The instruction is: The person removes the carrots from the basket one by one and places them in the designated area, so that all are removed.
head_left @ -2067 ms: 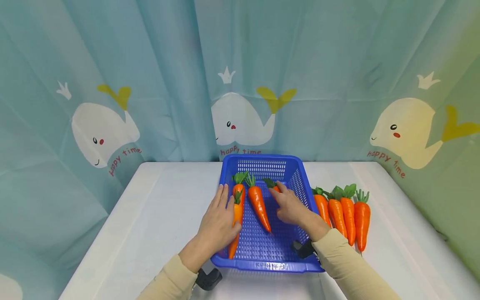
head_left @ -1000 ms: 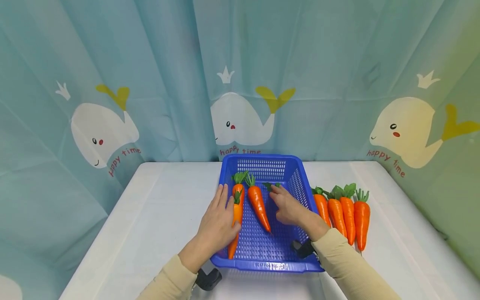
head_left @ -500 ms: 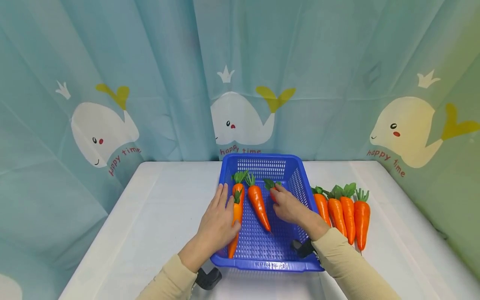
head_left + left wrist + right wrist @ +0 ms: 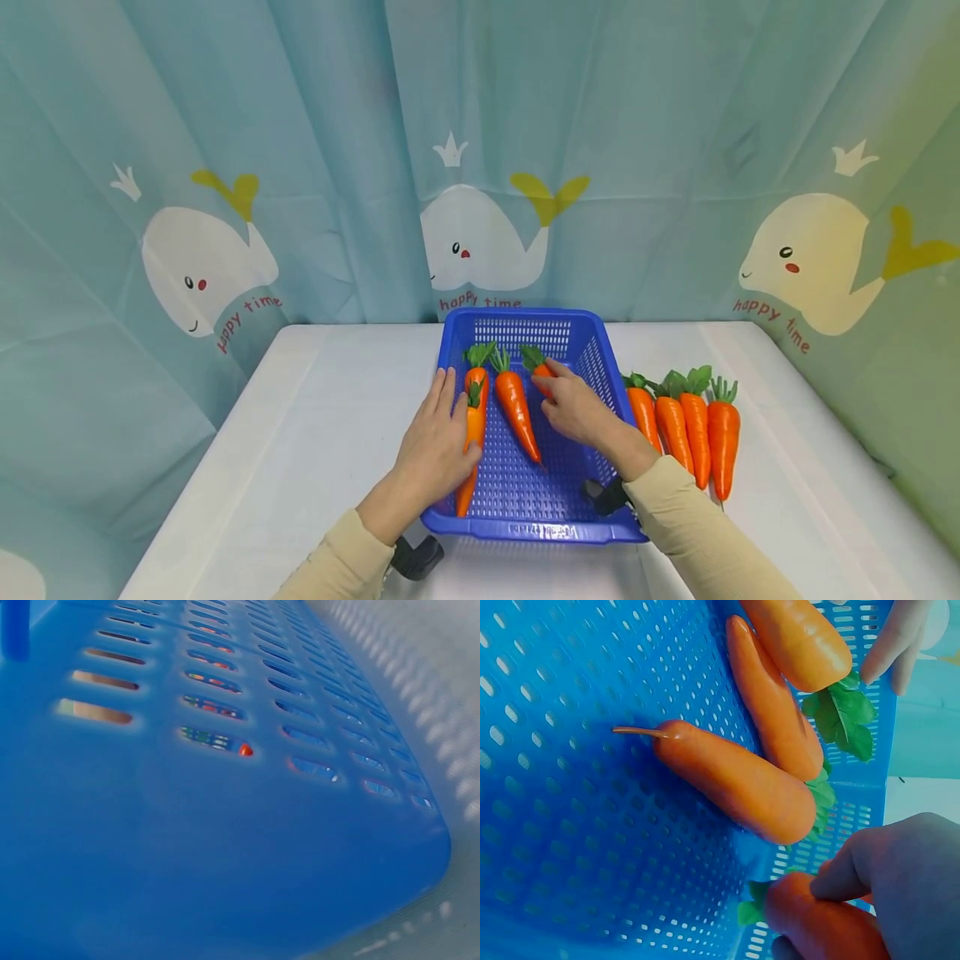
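Note:
A blue plastic basket (image 4: 555, 532) holds several carrots. My left hand (image 4: 429, 446) rests on its left rim with the fingers stretched forward and the thumb on the inner side. Beside that thumb, a lighter orange carrot (image 4: 476, 425) lies over a longer carrot (image 4: 467, 493). Toward the middle lies another carrot (image 4: 516, 408), its tip pointing to the front. My right hand (image 4: 576, 407) reaches inside and pinches a carrot (image 4: 799, 911) near its leafy top; its lower part is hidden behind the hand in the head view.
Outside the basket's right wall, several more carrots (image 4: 696, 433) lie side by side on the white table (image 4: 322, 400). A light blue curtain (image 4: 337, 167) with whale prints hangs behind the table. Black wrist cameras (image 4: 606, 497) sit below both hands.
The carrot in my right hand has turned and shifted a little; its leaves now point up and to the left. My right hand has moved slightly left. My left hand stays put.

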Demonstrator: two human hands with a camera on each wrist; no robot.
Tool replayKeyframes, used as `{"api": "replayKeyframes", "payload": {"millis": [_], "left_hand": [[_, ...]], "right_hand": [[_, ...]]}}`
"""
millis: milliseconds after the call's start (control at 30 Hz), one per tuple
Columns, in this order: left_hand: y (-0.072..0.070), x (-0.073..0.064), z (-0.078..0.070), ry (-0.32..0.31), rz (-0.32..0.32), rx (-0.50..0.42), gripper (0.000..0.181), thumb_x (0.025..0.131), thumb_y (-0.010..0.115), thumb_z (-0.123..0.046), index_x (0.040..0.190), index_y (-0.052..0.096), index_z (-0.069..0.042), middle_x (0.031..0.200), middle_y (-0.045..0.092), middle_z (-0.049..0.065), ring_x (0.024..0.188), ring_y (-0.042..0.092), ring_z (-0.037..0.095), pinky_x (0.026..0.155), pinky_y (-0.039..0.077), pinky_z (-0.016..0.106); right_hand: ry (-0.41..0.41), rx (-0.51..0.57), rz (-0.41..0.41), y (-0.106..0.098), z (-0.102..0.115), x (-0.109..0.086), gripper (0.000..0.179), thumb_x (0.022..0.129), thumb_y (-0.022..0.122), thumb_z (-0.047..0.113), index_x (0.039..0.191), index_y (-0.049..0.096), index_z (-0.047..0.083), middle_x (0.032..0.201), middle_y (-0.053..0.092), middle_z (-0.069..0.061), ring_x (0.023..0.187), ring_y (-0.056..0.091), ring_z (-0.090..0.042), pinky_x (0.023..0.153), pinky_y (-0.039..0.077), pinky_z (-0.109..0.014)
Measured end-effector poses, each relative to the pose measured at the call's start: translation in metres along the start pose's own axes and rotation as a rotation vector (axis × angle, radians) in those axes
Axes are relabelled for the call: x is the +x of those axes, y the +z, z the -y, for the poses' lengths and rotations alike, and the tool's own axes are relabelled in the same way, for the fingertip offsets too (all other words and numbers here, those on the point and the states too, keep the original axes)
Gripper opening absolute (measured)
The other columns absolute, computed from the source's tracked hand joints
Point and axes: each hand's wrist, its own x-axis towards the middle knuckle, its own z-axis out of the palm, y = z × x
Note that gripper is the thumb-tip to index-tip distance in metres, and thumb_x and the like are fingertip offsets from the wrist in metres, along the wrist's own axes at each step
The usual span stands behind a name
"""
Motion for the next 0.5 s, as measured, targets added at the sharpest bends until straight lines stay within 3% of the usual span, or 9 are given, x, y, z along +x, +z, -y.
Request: {"api": "replayKeyframes", "payload": {"millis": [267,500], "left_hand": [[0.0006,-0.0001,-0.0003,0.002,0.002,-0.003,0.063,0.086,0.067,-0.026,0.134,0.053,0.012,0.157,0.027,0.032,0.151,0.019,0.043,0.121,0.026,0.049],[-0.0001,0.0004,-0.0005,-0.001,0.004,0.001,0.063,0.086,0.067,-0.026,0.134,0.054,0.012,0.157,0.028,0.031,0.151,0.019,0.043,0.121,0.027,0.049]], "right_hand": [[-0.055,-0.007,-0.071,-0.0008,-0.0005,-0.0004,0.051,0.080,0.058,-0.007,0.131,0.060,-0.005,0.151,0.038,-0.032,0.134,0.046,-0.048,0.106,0.044,-0.054],[-0.059,0.020,-0.075,-0.0007,-0.0005,-0.0024,0.050,0.086,0.058,-0.004,0.136,0.055,-0.004,0.151,0.038,-0.032,0.131,0.050,-0.047,0.105,0.045,-0.056]]}}
